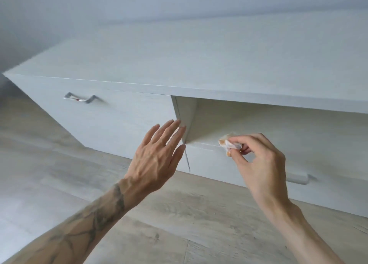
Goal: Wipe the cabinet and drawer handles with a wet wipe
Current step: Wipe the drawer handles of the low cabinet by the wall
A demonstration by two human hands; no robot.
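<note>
Wet wipe (pixel 229 144) pinched between right hand (pixel 260 164) fingers (pixel 237 142).

The cabinet (pixel 199 64) is finished in a pale whitish grey, and a faint, fine wood grain is seen along its top and fronts. The handle (pixel 81 98) on the cabinet's left front is seen in shiny silver-grey metal, with a small red mark on its bar. The drawer handle (pixel 296 179) low on the cabinet's right front is shown pale grey and blurred. The wet wipe (pixel 229 143), at the cabinet's open shelf edge, is white and stained with orange-tan patches. The floor (pixel 179 214) below the cabinet is patterned as light beige-grey planks with darker grain streaks. The wall (pixel 139 3) behind the cabinet is painted plain pale blue-grey. The left forearm (pixel 85 224) before the cabinet is marked with a dark grey line tattoo.
</note>
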